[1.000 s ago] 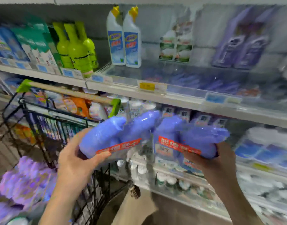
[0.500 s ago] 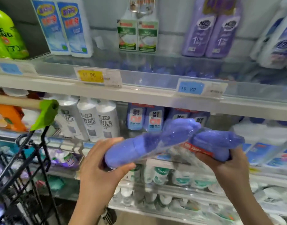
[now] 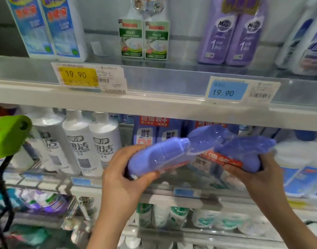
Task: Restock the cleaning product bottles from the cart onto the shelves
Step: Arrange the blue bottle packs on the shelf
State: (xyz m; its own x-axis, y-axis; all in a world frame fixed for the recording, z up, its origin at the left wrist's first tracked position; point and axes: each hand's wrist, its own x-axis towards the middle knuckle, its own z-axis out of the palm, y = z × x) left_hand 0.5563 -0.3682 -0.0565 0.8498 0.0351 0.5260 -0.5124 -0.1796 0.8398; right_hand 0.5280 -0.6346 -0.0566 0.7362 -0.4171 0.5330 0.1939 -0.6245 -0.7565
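Note:
I hold two plastic-wrapped packs of blue cleaner bottles in front of the middle shelf. My left hand (image 3: 123,178) grips the bottom end of the left pack (image 3: 159,155), which lies tilted with its caps pointing up and right. My right hand (image 3: 253,169) grips the right pack (image 3: 244,151), whose red promo label shows. The two packs meet at their cap ends. Matching blue packs (image 3: 150,132) stand on the shelf just behind them. The cart's green handle end (image 3: 10,135) and black frame (image 3: 1,186) sit at the far left.
White bottles (image 3: 93,142) stand left of the blue packs on the middle shelf. The upper shelf (image 3: 154,103) carries blue-white, green-label and purple bottles, with 19.90 price tags on its edge. More white and blue bottles fill the right side and lower shelves.
The view has closed in on the shelves and the cart has slid left. Both hands carried the two packs up and toward the middle shelf, close to the matching blue packs.

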